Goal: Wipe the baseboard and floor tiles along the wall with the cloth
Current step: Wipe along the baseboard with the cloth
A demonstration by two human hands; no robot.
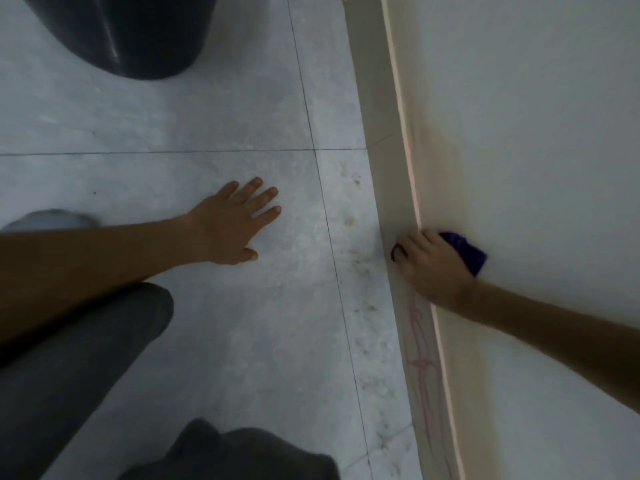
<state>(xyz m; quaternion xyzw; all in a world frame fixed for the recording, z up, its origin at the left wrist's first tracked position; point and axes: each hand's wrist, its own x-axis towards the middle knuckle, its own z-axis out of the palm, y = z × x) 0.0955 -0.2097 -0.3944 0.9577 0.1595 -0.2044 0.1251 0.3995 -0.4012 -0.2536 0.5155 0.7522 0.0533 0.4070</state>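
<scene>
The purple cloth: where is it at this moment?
In the head view, right of centre, the purple cloth is under the right hand, against the wall above the baseboard.

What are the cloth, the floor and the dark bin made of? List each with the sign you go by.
Cloth: purple, likely microfibre or a similar soft fabric; it bunches under the right hand.
Floor: probably glazed ceramic or stone-look tile; mottled grey, thin straight grout lines, dull sheen.
Bin: seemingly smooth dark plastic; a soft highlight runs down its curved side.
</scene>
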